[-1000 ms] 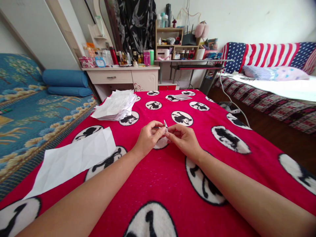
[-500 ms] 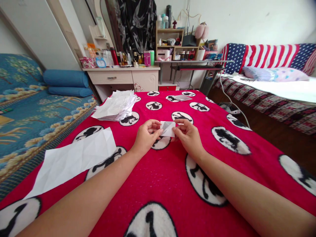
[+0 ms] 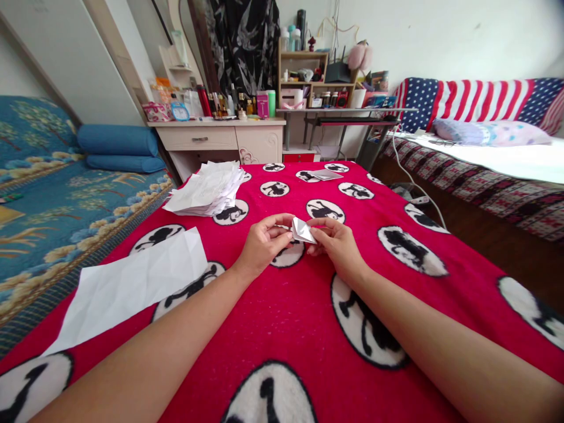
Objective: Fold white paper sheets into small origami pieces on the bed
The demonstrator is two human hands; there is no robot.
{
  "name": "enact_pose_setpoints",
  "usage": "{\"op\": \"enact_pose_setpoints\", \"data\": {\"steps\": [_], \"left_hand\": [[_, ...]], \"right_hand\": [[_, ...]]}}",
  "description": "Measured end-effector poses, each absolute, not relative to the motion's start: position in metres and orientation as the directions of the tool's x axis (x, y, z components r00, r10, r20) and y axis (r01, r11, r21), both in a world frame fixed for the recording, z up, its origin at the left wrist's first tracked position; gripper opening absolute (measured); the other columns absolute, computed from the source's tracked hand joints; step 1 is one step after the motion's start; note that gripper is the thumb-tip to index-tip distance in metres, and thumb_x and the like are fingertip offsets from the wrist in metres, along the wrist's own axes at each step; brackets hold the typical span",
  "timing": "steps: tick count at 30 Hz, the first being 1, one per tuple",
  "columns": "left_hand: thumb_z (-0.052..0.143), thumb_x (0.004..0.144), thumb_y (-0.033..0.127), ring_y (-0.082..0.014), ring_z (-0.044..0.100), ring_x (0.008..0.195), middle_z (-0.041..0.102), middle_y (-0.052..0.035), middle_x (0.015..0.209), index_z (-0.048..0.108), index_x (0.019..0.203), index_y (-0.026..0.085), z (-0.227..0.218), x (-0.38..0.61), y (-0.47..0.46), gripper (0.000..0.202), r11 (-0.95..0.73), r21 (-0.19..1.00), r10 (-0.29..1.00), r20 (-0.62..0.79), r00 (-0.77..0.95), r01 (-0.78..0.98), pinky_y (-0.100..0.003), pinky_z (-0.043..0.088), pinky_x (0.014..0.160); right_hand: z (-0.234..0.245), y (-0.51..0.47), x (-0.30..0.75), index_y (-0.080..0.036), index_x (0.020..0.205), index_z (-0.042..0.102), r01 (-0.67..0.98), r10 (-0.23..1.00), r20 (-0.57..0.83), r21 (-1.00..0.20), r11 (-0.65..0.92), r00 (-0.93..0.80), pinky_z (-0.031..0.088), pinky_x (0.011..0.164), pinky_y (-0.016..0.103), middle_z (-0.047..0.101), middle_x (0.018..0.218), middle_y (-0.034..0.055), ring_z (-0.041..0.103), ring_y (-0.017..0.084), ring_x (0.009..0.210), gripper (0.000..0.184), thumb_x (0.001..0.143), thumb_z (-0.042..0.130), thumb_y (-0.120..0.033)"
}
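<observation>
A small folded piece of white paper [image 3: 303, 230] is held up between my two hands, above a red cloth [image 3: 282, 317] with round black-and-white figures. My left hand [image 3: 267, 242] pinches its left edge between thumb and fingers. On the opposite side my right hand [image 3: 332, 242] grips the paper, thumb in front and fingers behind. Creases and a slanting flap show on its face; its back is hidden from me. To the left lies a large creased white sheet [image 3: 136, 282], apart from both hands.
A thick stack of white papers [image 3: 205, 191] sits at the far left of the cloth. Near the far edge lies a flat grey-white piece [image 3: 325, 175]. Beyond stand a dresser [image 3: 215, 138] with bottles and a desk [image 3: 352, 111]. A white cable [image 3: 412, 170] hangs at the right.
The folded paper has turned and tilted between my fingers, from a flat rectangle facing me to a slanted shape. Both hands have shifted slightly; the other papers lie as before.
</observation>
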State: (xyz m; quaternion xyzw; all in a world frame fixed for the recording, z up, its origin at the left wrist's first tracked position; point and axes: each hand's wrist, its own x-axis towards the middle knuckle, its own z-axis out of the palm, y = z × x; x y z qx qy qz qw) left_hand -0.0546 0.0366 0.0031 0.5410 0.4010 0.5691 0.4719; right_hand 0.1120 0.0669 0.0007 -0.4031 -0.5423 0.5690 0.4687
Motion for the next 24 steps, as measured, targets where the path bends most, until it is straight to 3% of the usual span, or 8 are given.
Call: {"op": "enact_pose_setpoints", "data": {"steps": [6,13,19,24], "left_hand": [[0.069,0.071,0.025,-0.0174,0.065,0.086,0.067,-0.0104,0.104,0.058,0.115,0.013,0.001,-0.055,0.037,0.047,-0.244,0.965,0.966,0.25,0.064,-0.094,-0.025,0.056,0.07],[0.07,0.075,0.033,-0.0189,0.065,0.098,0.057,-0.0113,0.124,0.063,0.112,0.02,-0.006,-0.059,0.043,0.04,-0.389,0.91,0.919,0.394,-0.005,0.142,-0.021,0.054,0.068],[0.072,0.073,0.036,-0.0196,0.064,0.098,0.061,-0.0115,0.117,0.062,0.102,0.016,-0.011,-0.063,0.049,0.036,-0.394,0.899,0.909,0.412,-0.06,0.192,-0.02,0.053,0.065],[0.072,0.072,0.033,-0.0157,0.065,0.078,0.067,-0.0066,0.089,0.06,0.094,0.015,-0.011,-0.063,0.049,0.031,-0.326,0.927,0.934,0.346,-0.091,0.183,-0.021,0.052,0.06]], "right_hand": [[0.001,0.066,0.111,-0.015,0.094,0.059,-0.072,0.968,0.038,-0.997,0.021,-0.249,0.048,0.042,0.017,0.064,0.059,-0.0011,0.061,0.01,0.045,0.024,0.076,0.065,-0.029],[0.004,0.065,0.112,-0.014,0.087,0.061,-0.066,0.944,0.034,-0.998,0.013,-0.329,0.045,0.039,0.016,0.063,0.057,-0.0015,0.056,0.008,0.04,0.025,0.075,0.065,-0.034],[0.005,0.065,0.112,-0.013,0.084,0.061,-0.041,0.922,0.013,-0.999,-0.003,-0.387,0.044,0.038,0.017,0.064,0.057,-0.001,0.055,0.008,0.038,0.024,0.075,0.065,-0.036],[0.006,0.063,0.113,-0.014,0.082,0.06,-0.068,0.894,-0.01,-0.997,-0.045,-0.447,0.046,0.04,0.017,0.065,0.06,0.0,0.056,0.008,0.04,0.023,0.08,0.058,-0.037]]}}
